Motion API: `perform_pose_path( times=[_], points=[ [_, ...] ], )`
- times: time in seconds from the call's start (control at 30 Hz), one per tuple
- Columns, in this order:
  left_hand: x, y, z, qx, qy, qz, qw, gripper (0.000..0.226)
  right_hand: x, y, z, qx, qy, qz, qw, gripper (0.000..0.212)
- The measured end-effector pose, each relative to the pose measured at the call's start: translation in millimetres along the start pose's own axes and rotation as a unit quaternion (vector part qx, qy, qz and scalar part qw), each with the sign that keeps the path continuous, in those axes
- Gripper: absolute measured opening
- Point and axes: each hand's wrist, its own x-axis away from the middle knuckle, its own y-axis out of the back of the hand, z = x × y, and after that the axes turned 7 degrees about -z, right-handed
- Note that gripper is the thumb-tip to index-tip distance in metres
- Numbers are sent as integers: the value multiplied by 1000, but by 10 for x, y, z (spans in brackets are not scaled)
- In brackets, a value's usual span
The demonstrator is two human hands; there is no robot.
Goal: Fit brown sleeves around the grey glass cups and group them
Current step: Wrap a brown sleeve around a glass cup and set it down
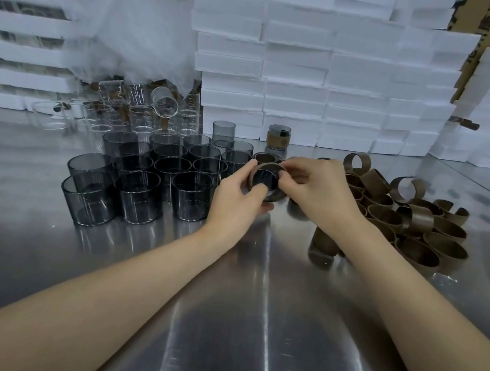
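Above the middle of the steel table (244, 291), both my hands hold one grey glass cup (264, 179) with a brown sleeve (276, 195) around it, its mouth tilted toward me. My left hand (236, 202) grips it from the left and below. My right hand (313, 186) pinches the sleeve at the cup's right rim. Several bare grey cups (141, 186) stand grouped at the left. A pile of brown sleeves (409, 220) lies at the right. One sleeved cup (278, 137) stands at the back, another (266, 158) just behind my hands.
Clear glass beakers (143, 108) crowd the back left under a white mesh bag (127, 28). White foam boxes (310, 65) are stacked along the back and right. A lone grey cup (224, 130) stands by the foam.
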Motion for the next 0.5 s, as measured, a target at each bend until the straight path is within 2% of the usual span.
perform_pose_path(
  times=[0.3, 0.5],
  points=[
    [-34, 17, 6, -22, -6, 4, 1000, 40, -21, 65, -46, 47, 76, 55, 995, 30],
    [-51, 16, 34, -33, -27, -2, 999, 45, -20, 58, -90, 61, 92, 37, 993, 32]
  ],
)
